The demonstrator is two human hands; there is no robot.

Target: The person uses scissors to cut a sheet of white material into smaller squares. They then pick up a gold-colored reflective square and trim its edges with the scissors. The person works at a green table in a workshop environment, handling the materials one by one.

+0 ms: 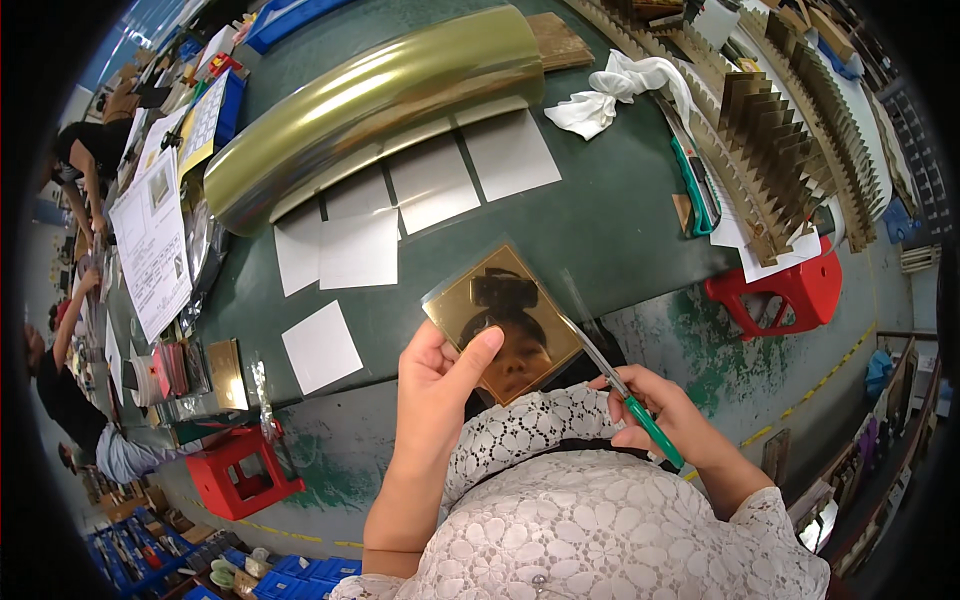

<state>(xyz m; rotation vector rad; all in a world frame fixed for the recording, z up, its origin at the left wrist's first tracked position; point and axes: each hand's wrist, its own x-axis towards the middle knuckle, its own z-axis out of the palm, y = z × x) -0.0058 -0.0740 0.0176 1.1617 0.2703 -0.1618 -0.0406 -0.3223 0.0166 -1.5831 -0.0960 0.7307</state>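
While the left hand pinches a gold mirror square by its lower left corner, thumb laid across the face and fingers behind, the right hand holds a green-handled blade in a closed grip, its tip touching the square's right edge. The square hangs in the air above the lap, just off the near edge of the green table. A clear film seems to overlap its upper and right edges.

On the table lie white sheets beside a large gold roll; a white rag and stacks of folded card sit further right. Other people work along the left side.

The risks look plain: the blade could slip along the glossy edge and scratch the mirror face, or skid towards the left thumb, since only a corner pinch steadies the square. A push from the blade might also twist it out of that grip.
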